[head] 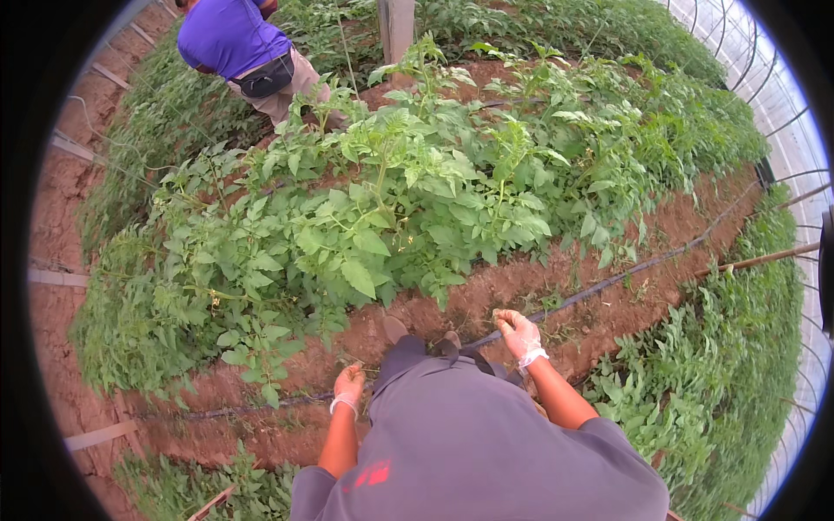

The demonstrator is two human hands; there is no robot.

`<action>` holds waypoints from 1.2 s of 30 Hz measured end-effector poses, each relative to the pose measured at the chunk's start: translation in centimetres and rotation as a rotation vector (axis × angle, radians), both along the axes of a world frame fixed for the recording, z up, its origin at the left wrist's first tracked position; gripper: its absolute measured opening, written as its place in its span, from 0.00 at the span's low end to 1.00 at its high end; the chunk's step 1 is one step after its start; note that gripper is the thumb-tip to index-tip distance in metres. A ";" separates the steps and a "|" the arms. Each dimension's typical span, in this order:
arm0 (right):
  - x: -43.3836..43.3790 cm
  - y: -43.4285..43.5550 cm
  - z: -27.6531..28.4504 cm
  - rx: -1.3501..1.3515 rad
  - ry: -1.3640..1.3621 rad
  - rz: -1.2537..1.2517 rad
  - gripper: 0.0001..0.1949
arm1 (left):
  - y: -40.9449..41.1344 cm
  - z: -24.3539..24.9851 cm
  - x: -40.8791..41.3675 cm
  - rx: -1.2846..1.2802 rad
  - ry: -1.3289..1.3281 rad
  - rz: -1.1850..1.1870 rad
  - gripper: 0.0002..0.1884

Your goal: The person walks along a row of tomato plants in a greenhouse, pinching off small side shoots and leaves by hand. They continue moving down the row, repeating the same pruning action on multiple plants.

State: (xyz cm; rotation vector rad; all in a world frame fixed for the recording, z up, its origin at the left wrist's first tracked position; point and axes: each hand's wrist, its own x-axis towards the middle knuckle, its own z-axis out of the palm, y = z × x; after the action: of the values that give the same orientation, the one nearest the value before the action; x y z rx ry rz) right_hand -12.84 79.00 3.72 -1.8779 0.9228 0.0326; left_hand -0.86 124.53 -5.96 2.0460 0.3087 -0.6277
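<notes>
My left hand, in a thin clear glove, is held low beside my left thigh with its fingers curled. A thin pale strand shows at its fingertips. My right hand, gloved the same way, is raised over the soil to the right of my feet. Its thumb and fingers pinch a small thin wisp, too fine to tell whether it is twine or stem. Leafy tomato plants with a few yellow flowers stand in a row before me, apart from both hands.
A black drip irrigation hose runs along the reddish soil by my feet. A person in a purple shirt bends among plants at upper left, near a post. More plants grow at right, beside a wooden pole.
</notes>
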 end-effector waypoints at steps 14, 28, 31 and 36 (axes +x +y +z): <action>5.7 0.9 2.3 0.069 0.034 0.506 0.16 | 3.6 5.0 -10.7 -0.296 0.337 0.712 0.17; 10.1 6.0 0.5 0.068 0.020 0.499 0.15 | 7.4 2.7 -5.1 -0.319 0.281 0.613 0.14; 13.3 10.2 2.9 0.066 0.019 0.521 0.16 | 9.4 1.5 -1.0 -0.360 0.259 0.556 0.16; 21.9 19.3 8.5 0.083 -0.191 0.578 0.19 | 12.0 -1.5 9.1 -0.152 0.141 0.209 0.21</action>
State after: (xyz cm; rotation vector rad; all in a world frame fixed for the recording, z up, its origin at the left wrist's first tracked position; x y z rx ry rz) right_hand 9.05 98.27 12.27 -1.9715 0.2262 0.2329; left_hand 8.25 136.54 -7.41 1.8005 0.5342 -0.6467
